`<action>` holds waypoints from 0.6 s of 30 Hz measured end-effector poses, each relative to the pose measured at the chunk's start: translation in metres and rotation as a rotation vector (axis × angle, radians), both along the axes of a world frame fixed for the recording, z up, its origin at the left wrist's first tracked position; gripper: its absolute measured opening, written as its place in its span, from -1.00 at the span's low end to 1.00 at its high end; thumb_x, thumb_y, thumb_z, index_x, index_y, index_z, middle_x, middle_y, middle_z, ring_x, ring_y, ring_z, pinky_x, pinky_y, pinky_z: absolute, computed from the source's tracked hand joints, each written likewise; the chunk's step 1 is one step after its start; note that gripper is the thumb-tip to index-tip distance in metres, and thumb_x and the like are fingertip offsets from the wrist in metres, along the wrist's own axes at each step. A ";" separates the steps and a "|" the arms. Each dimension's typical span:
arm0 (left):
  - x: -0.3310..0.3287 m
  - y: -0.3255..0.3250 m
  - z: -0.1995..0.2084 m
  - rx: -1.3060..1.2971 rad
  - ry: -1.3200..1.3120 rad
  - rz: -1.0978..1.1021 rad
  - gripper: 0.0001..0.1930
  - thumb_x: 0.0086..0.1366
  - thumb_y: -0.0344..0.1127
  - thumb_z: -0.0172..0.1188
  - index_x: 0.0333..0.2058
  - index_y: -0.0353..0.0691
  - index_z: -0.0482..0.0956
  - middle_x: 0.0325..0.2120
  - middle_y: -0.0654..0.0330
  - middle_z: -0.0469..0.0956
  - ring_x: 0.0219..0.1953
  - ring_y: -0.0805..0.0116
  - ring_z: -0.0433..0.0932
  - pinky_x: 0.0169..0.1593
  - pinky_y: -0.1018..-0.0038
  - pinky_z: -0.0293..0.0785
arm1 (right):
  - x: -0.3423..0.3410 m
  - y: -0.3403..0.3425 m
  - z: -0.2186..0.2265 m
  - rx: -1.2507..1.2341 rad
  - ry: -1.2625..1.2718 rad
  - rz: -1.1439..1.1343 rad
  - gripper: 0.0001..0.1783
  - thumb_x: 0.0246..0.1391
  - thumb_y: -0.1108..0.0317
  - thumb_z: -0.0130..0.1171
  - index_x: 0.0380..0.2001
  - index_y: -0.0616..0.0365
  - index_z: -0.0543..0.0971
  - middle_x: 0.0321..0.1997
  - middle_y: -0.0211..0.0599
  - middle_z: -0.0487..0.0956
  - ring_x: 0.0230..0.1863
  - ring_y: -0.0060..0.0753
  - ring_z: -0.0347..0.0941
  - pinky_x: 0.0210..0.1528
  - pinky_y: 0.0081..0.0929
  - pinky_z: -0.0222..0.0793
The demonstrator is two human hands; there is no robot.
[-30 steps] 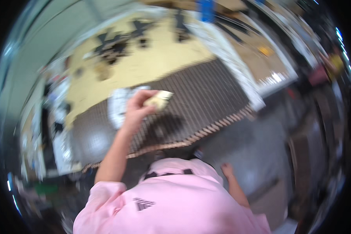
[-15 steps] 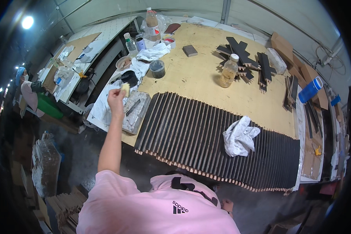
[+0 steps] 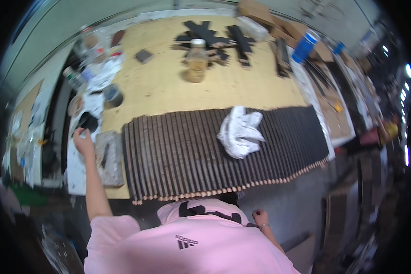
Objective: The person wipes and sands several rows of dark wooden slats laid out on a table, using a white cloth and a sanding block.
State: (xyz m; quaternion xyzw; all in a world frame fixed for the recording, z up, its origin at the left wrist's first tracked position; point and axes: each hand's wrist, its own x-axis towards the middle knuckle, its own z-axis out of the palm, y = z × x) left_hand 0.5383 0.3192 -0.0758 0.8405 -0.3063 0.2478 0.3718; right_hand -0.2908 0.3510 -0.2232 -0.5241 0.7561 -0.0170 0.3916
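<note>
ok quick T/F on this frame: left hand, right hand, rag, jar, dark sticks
1. The left hand reaches to the table's left edge, by a small black object. True.
2. The right hand lies on the white rag. False: it hangs below the table edge, fingers curled in a fist.
3. The rag sits on the row of dark sticks. True.
4. The capped jar stands on the dark sticks. False: it stands on the bare wooden tabletop beyond them.

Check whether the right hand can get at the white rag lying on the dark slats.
Probably not as it hangs: the right hand is down by the hip, below the table edge. The white rag lies uncovered on the dark slats, so raising the arm should do.
</note>
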 end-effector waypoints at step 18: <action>-0.410 -0.249 0.055 0.564 -0.101 -1.625 -0.61 0.04 -0.38 0.39 -0.10 -0.22 0.60 0.00 0.05 0.54 0.06 0.05 0.48 0.15 0.26 0.42 | 0.151 -0.062 0.192 -0.986 -0.264 0.153 -0.71 -0.09 0.60 0.23 -0.21 0.26 0.60 -0.08 -0.08 0.56 -0.08 0.02 0.52 -0.06 -0.20 0.48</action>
